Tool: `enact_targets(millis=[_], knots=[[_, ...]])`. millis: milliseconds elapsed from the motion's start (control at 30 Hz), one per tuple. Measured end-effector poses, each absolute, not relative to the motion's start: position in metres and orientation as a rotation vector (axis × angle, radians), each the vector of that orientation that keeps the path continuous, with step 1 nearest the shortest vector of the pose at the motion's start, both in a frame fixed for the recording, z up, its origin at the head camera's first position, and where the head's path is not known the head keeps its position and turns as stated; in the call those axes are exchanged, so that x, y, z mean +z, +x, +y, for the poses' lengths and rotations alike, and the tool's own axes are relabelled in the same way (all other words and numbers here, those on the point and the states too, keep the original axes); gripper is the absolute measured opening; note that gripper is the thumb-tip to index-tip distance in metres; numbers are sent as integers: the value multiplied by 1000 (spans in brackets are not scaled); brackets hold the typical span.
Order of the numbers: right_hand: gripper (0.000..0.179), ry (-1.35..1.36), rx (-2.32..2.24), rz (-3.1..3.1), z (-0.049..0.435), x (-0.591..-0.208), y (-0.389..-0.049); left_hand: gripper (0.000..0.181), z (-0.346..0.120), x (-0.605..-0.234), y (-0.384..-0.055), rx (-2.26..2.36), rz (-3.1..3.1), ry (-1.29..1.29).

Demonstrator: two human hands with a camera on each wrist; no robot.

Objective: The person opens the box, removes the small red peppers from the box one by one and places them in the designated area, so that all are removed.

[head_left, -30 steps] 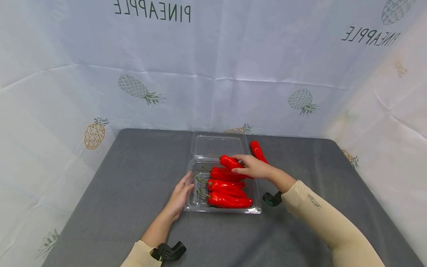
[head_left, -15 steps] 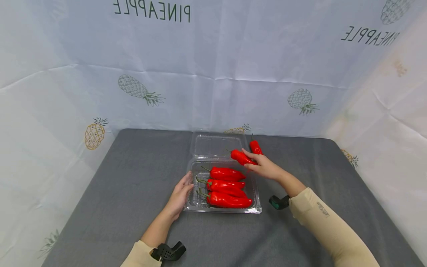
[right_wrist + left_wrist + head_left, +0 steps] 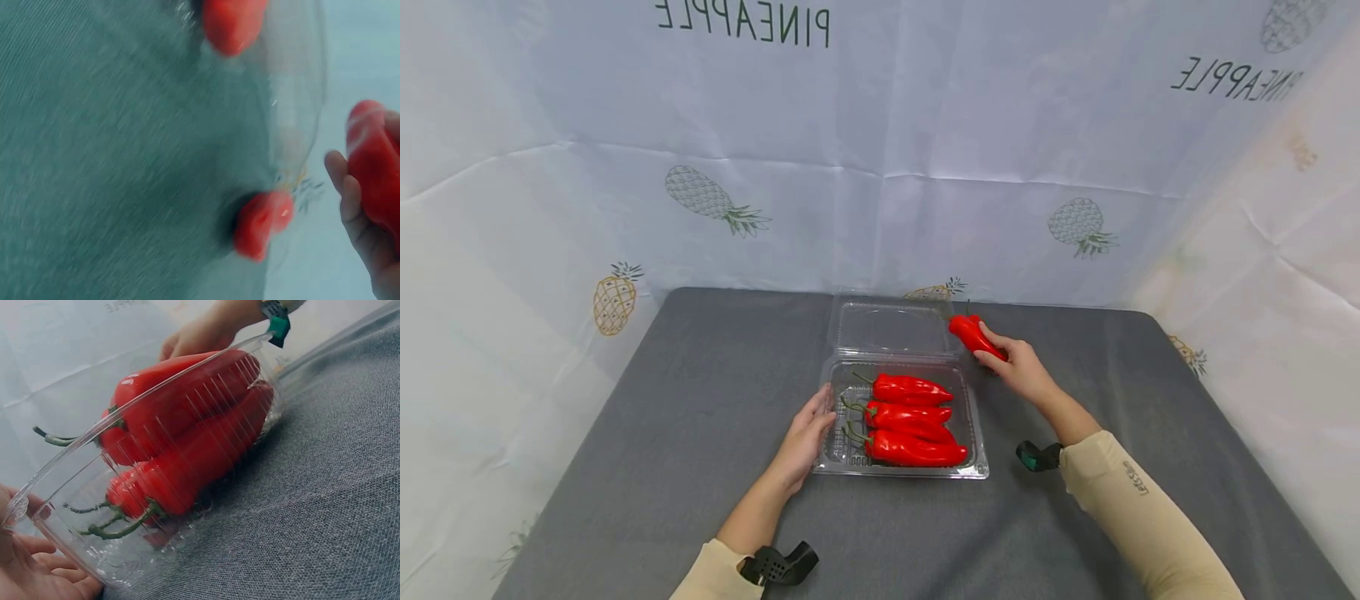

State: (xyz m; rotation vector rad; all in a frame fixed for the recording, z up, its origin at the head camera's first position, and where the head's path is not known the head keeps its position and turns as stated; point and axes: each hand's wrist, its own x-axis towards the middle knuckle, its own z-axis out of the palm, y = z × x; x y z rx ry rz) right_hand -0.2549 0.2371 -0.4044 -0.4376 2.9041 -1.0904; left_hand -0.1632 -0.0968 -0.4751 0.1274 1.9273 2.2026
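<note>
My right hand [image 3: 1018,367] holds a red pepper [image 3: 972,333] with thumb and fingers, over the table just right of the clear plastic container [image 3: 910,472]. In the right wrist view, fingers wrap the same pepper [image 3: 375,169]. Behind it, another red pepper [image 3: 259,225] lies on the table, mostly hidden in the head view. Several red peppers [image 3: 916,450] with green stems lie side by side in the container. At the container's left wall, my left hand [image 3: 801,442] grips the edge; in the left wrist view its fingers [image 3: 56,575] lie along the outside, thumb at the rim.
The container's hinged lid [image 3: 891,327] lies folded back towards the far table edge. Grey cloth covers the table [image 3: 715,375]. A white curtain [image 3: 910,225] with pineapple prints hangs right behind it and along both sides.
My right hand has lifted the pepper away from above the container and carried it right and back, in front of the pepper on the table. The left hand has stayed put.
</note>
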Motion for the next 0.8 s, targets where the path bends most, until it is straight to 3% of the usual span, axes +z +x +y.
enact_targets(millis=[800], knots=[[50,-152,-800,3336,272,-427,-279,57,-97,-475,-162,2195,1931,114]])
